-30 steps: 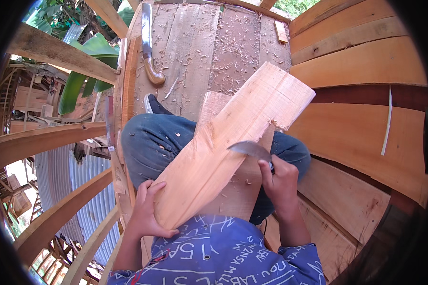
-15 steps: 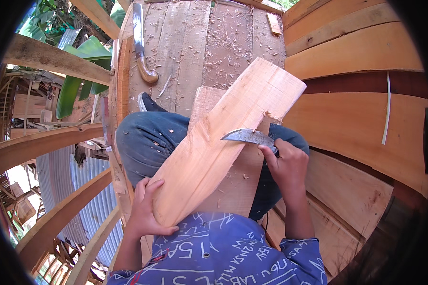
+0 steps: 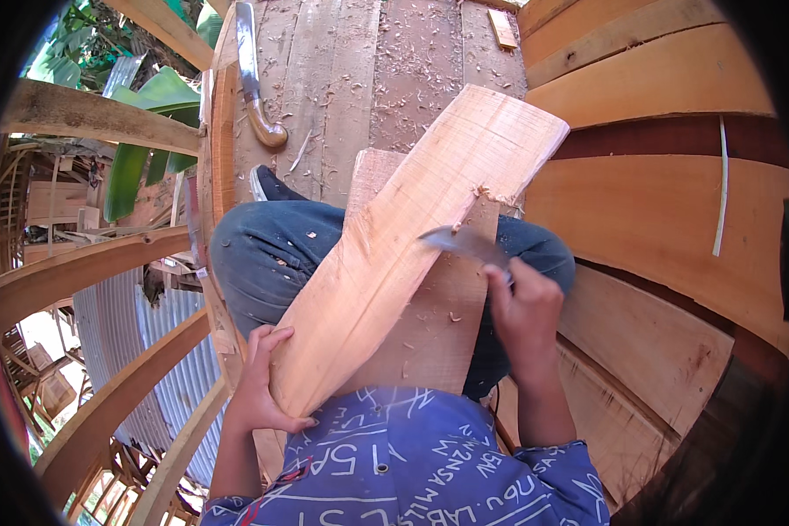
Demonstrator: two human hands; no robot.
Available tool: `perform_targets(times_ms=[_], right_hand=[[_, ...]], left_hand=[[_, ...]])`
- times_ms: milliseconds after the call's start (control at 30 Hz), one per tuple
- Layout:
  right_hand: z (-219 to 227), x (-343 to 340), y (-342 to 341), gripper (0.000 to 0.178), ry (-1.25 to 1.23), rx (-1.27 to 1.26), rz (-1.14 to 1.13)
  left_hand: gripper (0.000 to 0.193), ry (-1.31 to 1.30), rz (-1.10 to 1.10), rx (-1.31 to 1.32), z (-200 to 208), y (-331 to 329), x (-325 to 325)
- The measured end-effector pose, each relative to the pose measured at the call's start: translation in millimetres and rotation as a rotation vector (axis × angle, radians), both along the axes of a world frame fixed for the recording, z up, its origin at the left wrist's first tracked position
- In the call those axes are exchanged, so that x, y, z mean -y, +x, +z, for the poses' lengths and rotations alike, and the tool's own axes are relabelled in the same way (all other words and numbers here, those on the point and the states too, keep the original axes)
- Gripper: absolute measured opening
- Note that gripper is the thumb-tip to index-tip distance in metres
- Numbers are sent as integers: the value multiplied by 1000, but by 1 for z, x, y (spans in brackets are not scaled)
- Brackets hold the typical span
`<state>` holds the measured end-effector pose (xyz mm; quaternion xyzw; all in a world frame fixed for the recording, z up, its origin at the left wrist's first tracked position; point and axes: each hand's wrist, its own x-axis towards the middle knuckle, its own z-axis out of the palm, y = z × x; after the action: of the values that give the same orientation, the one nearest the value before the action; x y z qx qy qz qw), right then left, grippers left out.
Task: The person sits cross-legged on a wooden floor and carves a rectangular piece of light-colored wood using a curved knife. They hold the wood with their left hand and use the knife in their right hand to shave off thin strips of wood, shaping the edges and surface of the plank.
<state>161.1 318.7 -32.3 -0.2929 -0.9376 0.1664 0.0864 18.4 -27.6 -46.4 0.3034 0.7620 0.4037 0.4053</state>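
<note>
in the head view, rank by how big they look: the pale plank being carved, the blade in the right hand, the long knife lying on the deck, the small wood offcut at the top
1. pale plank
2. long knife
3. blade, partly hidden by the right hand
4. wood offcut, far from the camera, so its rank against the blade is unsure

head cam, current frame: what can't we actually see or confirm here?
- Knife handle: hidden inside the right hand, head view.
- Near end of the plank: covered by the left hand and the shirt.
- Lower board: mostly under the plank; its support cannot be seen.
- Left palm and most left fingers: behind the plank's edge.
- Long blade on the floor: its tip is cut off by the top rim.
</note>
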Motion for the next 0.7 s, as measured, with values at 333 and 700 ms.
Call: perform_targets(times_ms=[333, 700], right_hand=[[4, 11, -16, 43, -58, 5, -43], [35, -6, 3, 23, -1467, -132, 21]], left_hand=[[116, -76, 16, -71, 0, 8, -5], [117, -13, 3, -17, 0, -2, -5]])
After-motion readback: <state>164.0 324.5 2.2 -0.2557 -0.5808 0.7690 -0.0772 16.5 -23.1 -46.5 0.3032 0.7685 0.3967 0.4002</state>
